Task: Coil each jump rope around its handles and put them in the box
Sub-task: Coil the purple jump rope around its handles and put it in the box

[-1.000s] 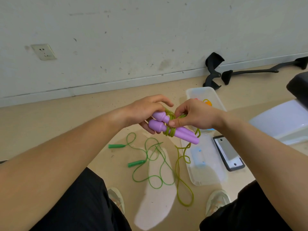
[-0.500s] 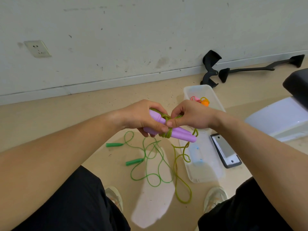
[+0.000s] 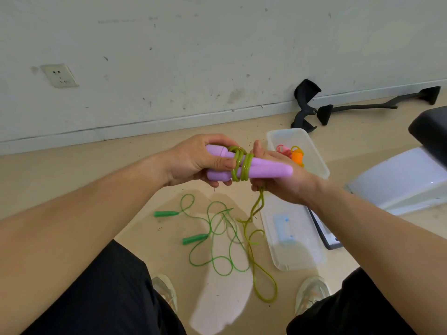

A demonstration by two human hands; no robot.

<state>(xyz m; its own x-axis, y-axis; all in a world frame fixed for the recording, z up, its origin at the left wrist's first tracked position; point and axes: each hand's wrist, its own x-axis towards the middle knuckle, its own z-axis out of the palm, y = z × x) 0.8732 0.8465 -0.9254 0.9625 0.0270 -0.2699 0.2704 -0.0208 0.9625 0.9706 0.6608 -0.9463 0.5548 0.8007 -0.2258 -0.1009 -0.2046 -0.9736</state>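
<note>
Curled, close: left hand [image 3: 191, 160], right hand [image 3: 285, 187].

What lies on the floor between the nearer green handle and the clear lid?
In the head view, loose loops of the green rope and slack of the olive rope hanging from the purple handles cross that stretch.

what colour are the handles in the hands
Light purple handles, clearest in the head view.

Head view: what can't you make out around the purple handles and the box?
- Right hand grip on the olive rope: fingers hidden behind the purple handles.
- Box contents: partly behind the right hand, count unclear.
- Dark panel by the lid: covered by the right forearm.
</note>
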